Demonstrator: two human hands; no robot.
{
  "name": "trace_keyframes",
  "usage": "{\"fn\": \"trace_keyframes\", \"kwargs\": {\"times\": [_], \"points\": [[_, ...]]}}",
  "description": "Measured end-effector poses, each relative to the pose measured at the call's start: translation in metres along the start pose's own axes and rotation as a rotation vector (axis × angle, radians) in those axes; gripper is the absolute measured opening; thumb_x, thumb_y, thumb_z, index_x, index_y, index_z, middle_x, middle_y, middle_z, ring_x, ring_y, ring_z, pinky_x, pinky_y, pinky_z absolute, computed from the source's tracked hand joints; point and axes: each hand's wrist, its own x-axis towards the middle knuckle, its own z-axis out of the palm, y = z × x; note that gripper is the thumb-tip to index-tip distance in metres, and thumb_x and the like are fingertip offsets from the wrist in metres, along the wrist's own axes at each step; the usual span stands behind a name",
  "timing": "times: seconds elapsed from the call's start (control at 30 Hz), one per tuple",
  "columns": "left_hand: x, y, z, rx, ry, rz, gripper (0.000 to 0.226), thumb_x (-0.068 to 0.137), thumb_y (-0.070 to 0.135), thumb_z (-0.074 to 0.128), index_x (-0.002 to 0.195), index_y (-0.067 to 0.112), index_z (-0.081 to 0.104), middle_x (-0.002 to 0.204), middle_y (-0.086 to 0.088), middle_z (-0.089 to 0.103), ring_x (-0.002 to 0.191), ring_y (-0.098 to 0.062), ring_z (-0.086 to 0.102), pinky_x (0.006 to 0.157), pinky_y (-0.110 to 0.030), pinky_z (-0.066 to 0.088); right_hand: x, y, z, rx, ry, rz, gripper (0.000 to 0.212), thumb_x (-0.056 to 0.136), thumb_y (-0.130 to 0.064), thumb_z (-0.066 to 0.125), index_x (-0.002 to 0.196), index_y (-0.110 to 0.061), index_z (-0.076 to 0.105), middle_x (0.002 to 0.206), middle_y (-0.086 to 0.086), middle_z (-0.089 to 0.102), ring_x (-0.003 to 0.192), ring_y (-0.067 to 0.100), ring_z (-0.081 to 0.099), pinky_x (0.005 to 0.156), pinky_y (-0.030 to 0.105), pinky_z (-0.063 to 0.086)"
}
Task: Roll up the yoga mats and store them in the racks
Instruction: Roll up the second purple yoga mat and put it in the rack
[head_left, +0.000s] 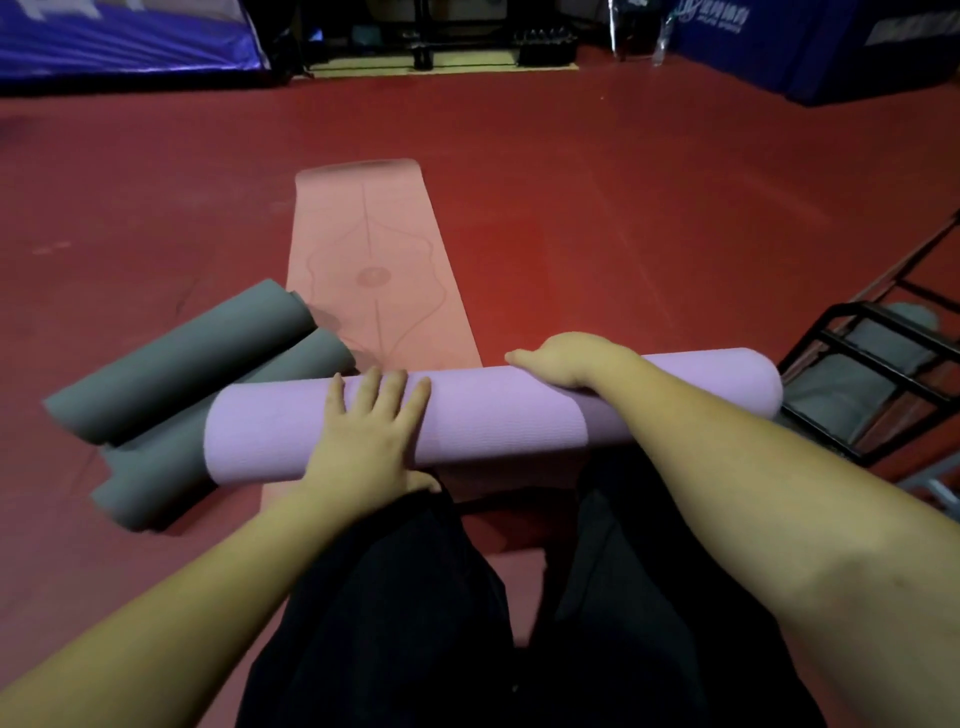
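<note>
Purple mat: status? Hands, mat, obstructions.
Left hand flat on rolled purple mat; right hand curled over its top. Pink mat unrolled beyond. Two grey rolls at left; rack right.

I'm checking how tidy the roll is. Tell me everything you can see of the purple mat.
The purple mat is fully rolled into a tight, even, foam-like tube with fine ribbing. It lies crosswise over the near end of the flat pink mat. The left hand rests flat on it; the right hand curls over its top.

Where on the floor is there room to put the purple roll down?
Bare red floor lies right of the flat pink mat, before the black rack. Left is crowded: two gray rolls touch the purple roll.
</note>
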Motion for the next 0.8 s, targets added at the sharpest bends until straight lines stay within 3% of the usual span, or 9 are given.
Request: {"fn": "trace_keyframes", "kwargs": {"times": [0.1, 0.23, 0.3, 0.37, 0.5, 0.8], "points": [[0.007, 0.005, 0.001, 0.069, -0.078, -0.064, 0.132, 0.040, 0.071, 0.081, 0.145, 0.015, 0.028, 0.144, -0.022, 0.044, 0.128, -0.048, 0.043, 0.099, -0.070, 0.033, 0.003, -0.004, -0.003, 0.044, -0.038, 0.022, 0.072, 0.098, -0.063, 0.030, 0.141, -0.009, 0.052, 0.151, 0.014, 0.043, 0.135, 0.031, 0.044, 0.103, 0.040, 0.034], [0.016, 0.006, -0.003, 0.096, -0.152, -0.073, 0.135, 0.051, 0.069, 0.079, 0.151, 0.023, 0.002, 0.159, -0.019, 0.021, 0.138, -0.048, 0.030, 0.102, -0.069, 0.030, 0.004, -0.005, -0.007, 0.066, -0.063, 0.046, 0.070, 0.099, -0.061, 0.030, 0.142, -0.010, 0.050, 0.154, 0.013, 0.040, 0.138, 0.031, 0.040, 0.106, 0.040, 0.031], [0.017, 0.007, -0.005, 0.110, -0.158, -0.058, 0.133, 0.055, 0.067, 0.077, 0.152, 0.024, -0.002, 0.162, -0.018, 0.013, 0.141, -0.047, 0.025, 0.102, -0.069, 0.028, 0.003, -0.005, -0.008, 0.072, -0.070, 0.050, 0.068, 0.099, -0.059, 0.030, 0.140, -0.010, 0.052, 0.151, 0.014, 0.042, 0.135, 0.031, 0.043, 0.103, 0.040, 0.033], [0.017, 0.006, -0.007, 0.124, -0.153, -0.038, 0.126, 0.060, 0.066, 0.075, 0.151, 0.023, -0.001, 0.156, -0.020, 0.024, 0.136, -0.047, 0.031, 0.100, -0.068, 0.031, 0.000, -0.006, -0.008, 0.066, -0.067, 0.043, 0.066, 0.099, -0.058, 0.030, 0.139, -0.011, 0.053, 0.150, 0.014, 0.044, 0.134, 0.031, 0.044, 0.102, 0.040, 0.033], [0.019, 0.002, -0.013, 0.160, -0.140, 0.028, 0.116, 0.057, 0.063, 0.074, 0.147, 0.017, 0.019, 0.129, -0.020, 0.049, 0.107, -0.040, 0.048, 0.088, -0.059, 0.042, -0.004, -0.005, -0.010, 0.074, -0.069, 0.041, 0.067, 0.097, -0.061, 0.031, 0.137, -0.014, 0.056, 0.149, 0.012, 0.046, 0.131, 0.031, 0.046, 0.103, 0.042, 0.034], [0.004, 0.007, -0.046, 0.155, -0.102, 0.038, 0.112, 0.053, 0.066, 0.073, 0.144, 0.020, 0.026, 0.124, -0.015, 0.051, 0.100, -0.034, 0.050, 0.086, -0.052, 0.043, -0.027, -0.005, -0.018, 0.044, -0.073, -0.009, 0.062, 0.099, -0.056, 0.029, 0.134, -0.014, 0.057, 0.147, 0.012, 0.048, 0.126, 0.028, 0.049, 0.101, 0.040, 0.036]]}}
